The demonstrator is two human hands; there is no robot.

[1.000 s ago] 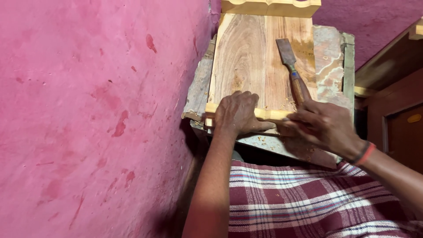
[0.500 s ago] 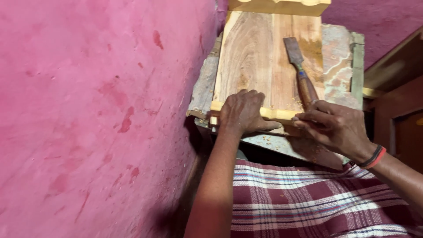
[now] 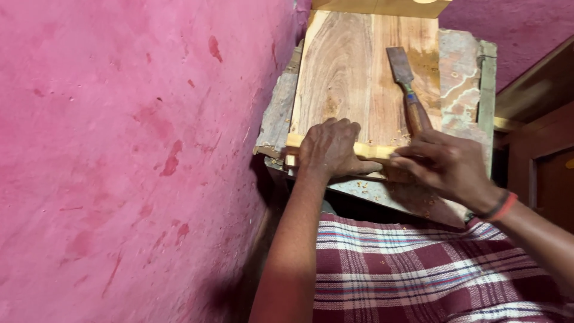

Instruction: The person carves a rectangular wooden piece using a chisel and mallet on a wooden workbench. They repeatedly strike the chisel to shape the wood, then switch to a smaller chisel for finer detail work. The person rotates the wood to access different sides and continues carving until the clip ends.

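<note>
While a pink wall [image 3: 119, 149] fills the whole left half of the frame, the work sits in the upper middle: a broad wooden board [image 3: 353, 72] lying flat on a worn grey slab [image 3: 463, 66]. Across the board's near edge, just above centre, lies a pale yellow wood strip [image 3: 373, 149], probably set there so the board backs it up. The left hand [image 3: 329, 146] comes up from the bottom of the frame on a straight forearm and lies palm-down on the strip, fingers together and curled over its far edge, apparently pinning it in place. To the right of it a chisel [image 3: 406, 90] with a reddish wooden handle rests on the board, blade toward the top of the frame, untouched. Right of centre, the right hand [image 3: 445, 164] reaches in from the lower right, wrist banded in red, fingers together and pinched on the strip's right end. Wood chips dot the slab beneath; plaid cloth [image 3: 418, 269] covers the lower right.
</note>
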